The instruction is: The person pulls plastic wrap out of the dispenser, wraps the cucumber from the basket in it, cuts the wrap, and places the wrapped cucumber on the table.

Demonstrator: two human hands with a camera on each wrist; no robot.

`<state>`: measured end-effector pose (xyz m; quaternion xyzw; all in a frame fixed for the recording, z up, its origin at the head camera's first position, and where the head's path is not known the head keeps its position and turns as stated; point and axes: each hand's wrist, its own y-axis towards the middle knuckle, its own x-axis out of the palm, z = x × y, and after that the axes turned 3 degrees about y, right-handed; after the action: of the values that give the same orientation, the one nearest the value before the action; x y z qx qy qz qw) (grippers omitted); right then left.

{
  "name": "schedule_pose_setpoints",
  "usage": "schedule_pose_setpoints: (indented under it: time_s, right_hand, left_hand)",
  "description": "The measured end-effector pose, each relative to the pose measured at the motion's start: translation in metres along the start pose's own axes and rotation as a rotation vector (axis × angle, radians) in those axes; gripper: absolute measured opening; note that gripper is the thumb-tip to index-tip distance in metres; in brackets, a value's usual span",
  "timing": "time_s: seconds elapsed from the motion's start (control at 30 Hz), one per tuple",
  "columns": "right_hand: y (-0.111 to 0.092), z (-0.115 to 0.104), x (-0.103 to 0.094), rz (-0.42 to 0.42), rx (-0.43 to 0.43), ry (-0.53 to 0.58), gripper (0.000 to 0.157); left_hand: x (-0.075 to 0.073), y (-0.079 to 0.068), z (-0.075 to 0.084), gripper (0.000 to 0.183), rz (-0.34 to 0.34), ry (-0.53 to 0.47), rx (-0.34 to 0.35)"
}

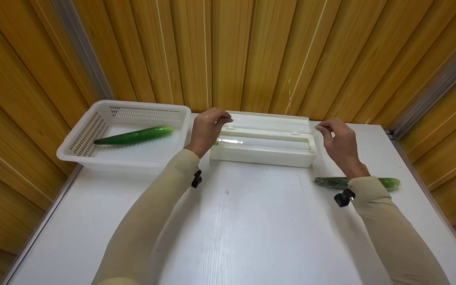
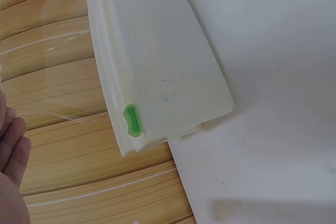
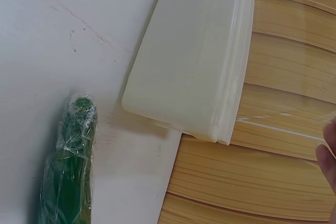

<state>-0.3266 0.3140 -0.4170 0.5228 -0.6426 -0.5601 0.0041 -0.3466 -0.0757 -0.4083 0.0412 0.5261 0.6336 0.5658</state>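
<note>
A white cling film dispenser (image 1: pixel 263 156) stands against the back wall, its lid (image 1: pixel 271 120) raised and the film roll (image 1: pixel 267 143) showing inside. Clear cling film (image 2: pixel 47 113) stretches up from it, with creases by the left fingers in the left wrist view. My left hand (image 1: pixel 207 130) pinches the film above the box's left end. Off the box's right end, my right hand (image 1: pixel 341 144) pinches the film's other side between thumb and fingers. A film-wrapped cucumber (image 3: pixel 68 177) lies on the table below my right hand, partly hidden by the wrist in the head view.
On the left, a white plastic basket (image 1: pixel 71 144) holds one bare cucumber (image 1: pixel 135 136). The white table (image 1: pixel 244 229) meets wood-patterned panels (image 1: pixel 232 55) at the back and sides. A small green piece (image 2: pixel 133 120) sits on the dispenser's end.
</note>
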Motion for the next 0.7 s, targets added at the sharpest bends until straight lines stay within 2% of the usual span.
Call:
schedule_pose_setpoints:
  time_s: [0.17,0.4,0.7]
  right_hand:
    - [0.002,0.0,-0.002,0.017,-0.009,-0.002,0.009]
    - [0.003,-0.003,-0.006,0.041,-0.016,0.021,0.01]
    - [0.006,-0.007,-0.013,0.057,-0.011,0.036,0.011]
  left_hand:
    - [-0.003,0.003,0.003,0.004,0.015,0.001,0.016]
    - [-0.011,0.007,0.008,0.007,-0.019,0.001,0.021]
    - [-0.019,0.012,0.014,0.008,-0.015,-0.008,0.049]
